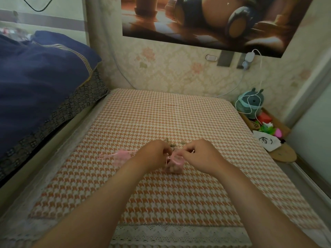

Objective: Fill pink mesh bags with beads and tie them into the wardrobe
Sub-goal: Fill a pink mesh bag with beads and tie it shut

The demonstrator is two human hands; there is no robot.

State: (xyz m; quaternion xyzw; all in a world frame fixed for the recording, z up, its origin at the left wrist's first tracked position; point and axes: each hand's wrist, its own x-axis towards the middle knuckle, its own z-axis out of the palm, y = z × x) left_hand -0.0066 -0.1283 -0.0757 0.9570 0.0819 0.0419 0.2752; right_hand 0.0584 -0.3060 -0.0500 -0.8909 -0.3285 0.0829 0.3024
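Pink mesh bag (173, 164) pinched between left hand (153, 153), right hand (200, 154)

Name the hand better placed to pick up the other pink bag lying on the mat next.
Left. The other pink bag lies just beside the left hand, on its outer side; the right hand pinches the drawstring of the filled bag, farther from it.

On my feed the left forearm (107, 194) and right forearm (250, 197) are both bare as far as the frame shows. Left hand (152, 154) and right hand (202, 156) bare too. Nail and finger detail too blurred for me to tell.
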